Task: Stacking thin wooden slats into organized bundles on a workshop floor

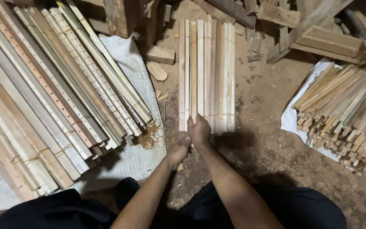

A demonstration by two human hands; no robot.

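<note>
- Fingers (195,122) of the right hand (199,132) clamp the near end of the wooden slats (206,76), keeping them fanned flat over the dirt floor (259,110).
- Left hand (178,152), just below the slats, looks loosely curled; grip unclear.
- Rubber bands (151,136) lie left of the slats.

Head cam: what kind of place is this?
Likely a small woodworking shop floor: bundled drilled wooden slats at left, a heap of short sticks at right, offcut scraps on sawdusty ground.
</note>
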